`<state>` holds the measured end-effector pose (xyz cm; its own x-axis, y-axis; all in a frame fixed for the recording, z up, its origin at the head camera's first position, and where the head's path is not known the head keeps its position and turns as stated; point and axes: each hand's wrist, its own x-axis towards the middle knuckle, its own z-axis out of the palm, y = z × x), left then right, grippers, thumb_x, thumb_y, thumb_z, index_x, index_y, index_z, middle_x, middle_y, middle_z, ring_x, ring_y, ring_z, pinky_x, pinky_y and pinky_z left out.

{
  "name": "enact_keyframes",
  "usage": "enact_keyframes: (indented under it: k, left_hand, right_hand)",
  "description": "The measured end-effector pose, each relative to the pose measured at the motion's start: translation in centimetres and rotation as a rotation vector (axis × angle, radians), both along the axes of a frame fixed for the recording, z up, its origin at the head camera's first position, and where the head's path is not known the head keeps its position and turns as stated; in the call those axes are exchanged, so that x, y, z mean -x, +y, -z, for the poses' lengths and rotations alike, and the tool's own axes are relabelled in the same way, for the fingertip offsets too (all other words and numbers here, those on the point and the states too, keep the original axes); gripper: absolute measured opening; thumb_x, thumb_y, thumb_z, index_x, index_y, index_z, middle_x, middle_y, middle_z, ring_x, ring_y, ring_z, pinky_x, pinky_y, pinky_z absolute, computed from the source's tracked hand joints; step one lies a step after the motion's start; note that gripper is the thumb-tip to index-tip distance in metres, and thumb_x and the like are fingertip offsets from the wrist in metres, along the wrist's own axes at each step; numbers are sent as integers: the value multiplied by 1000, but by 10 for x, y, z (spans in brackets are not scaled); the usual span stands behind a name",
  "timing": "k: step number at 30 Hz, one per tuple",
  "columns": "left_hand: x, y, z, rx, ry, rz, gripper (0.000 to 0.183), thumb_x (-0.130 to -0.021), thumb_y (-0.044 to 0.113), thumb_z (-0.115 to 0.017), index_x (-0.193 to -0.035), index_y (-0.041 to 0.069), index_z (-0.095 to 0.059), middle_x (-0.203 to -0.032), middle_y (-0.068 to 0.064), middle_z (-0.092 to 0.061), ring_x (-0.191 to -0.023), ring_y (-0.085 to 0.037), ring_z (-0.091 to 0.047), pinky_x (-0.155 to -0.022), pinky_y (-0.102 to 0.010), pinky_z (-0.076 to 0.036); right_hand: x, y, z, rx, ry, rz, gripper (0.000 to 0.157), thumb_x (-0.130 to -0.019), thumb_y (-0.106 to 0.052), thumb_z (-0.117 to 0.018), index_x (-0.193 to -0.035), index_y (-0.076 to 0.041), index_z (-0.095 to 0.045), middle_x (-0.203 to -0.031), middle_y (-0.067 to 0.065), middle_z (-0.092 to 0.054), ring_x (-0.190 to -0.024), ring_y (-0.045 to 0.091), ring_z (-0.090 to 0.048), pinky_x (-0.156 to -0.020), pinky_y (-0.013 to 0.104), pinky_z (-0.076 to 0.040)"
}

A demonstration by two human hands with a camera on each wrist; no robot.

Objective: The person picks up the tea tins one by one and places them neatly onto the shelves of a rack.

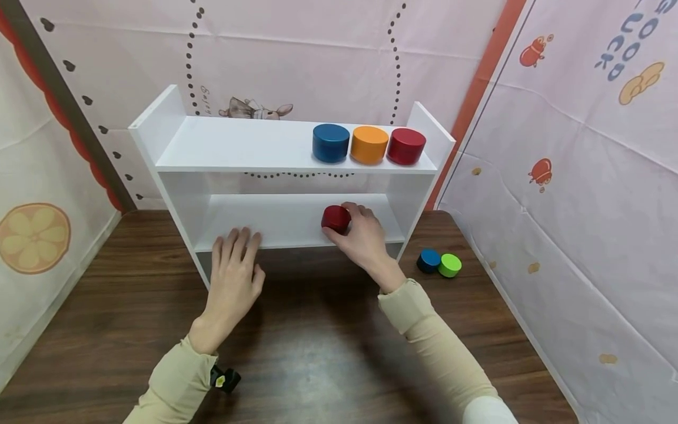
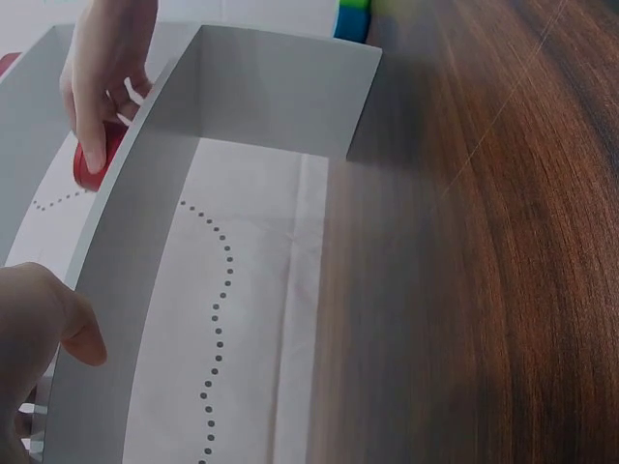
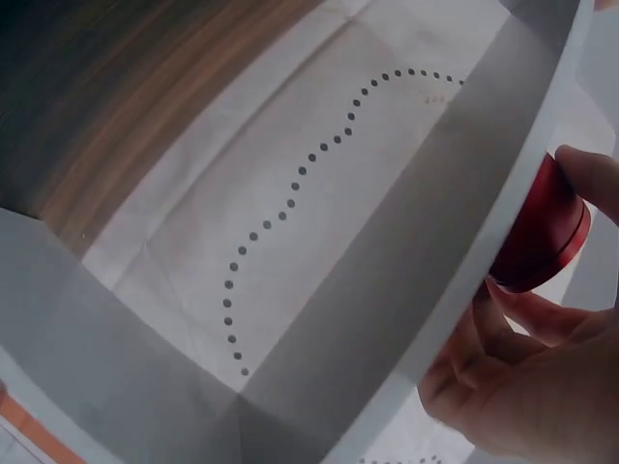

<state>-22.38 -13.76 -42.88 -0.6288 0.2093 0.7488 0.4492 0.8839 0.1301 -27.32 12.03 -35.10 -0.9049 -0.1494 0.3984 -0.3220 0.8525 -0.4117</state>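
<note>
My right hand [image 1: 364, 237] pinches a glossy red cylinder [image 1: 336, 218] between thumb and fingers at the lower shelf [image 1: 286, 221] of a white two-tier rack. The right wrist view shows this red cylinder [image 3: 548, 230] with a seam near one rim, partly hidden by the board's edge. My left hand [image 1: 233, 280] rests on the lower shelf's front edge at the left, fingers extended over the board. In the left wrist view the left thumb [image 2: 82, 333] lies at the board's underside; most of its fingers are out of sight.
On the upper shelf [image 1: 243, 144] stand a blue cylinder [image 1: 331, 143], an orange one [image 1: 369, 145] and a red one [image 1: 406, 146]. A smaller blue cylinder [image 1: 428, 260] and a green one [image 1: 450, 265] sit on the wooden table [image 1: 307, 353], right of the rack. Patterned cloth hangs behind and at both sides.
</note>
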Motion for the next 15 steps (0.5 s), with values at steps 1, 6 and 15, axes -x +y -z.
enact_keyframes:
  k: [1, 6, 15]
  left_hand:
    - [0, 0, 0, 1, 1, 0, 56, -76, 2, -61, -131, -2, -53, -137, -27, -50, -130, -46, -41, -108, -63, -26]
    - [0, 1, 0, -3, 10, 6, 55, -77, 2, -60, -131, -1, -53, -137, -27, -50, -130, -46, -41, -108, -63, -26]
    - [1, 1, 2, -12, 18, 12, 54, -78, 1, -59, -131, -2, -53, -136, -27, -50, -129, -46, -41, -108, -64, -26]
  right_hand:
    - [1, -2, 0, -10, 9, 9, 62, -80, -47, -70, -128, -11, -53, -119, 10, -63, -104, 25, -58, -90, 42, -54]
    - [4, -7, 0, -36, 46, 46, 61, -80, -48, -69, -126, -11, -55, -116, 9, -64, -106, 26, -55, -92, 46, -48]
    - [0, -7, 2, -87, 80, 58, 66, -80, -54, -67, -129, -12, -54, -118, 10, -63, -107, 27, -53, -92, 47, -45]
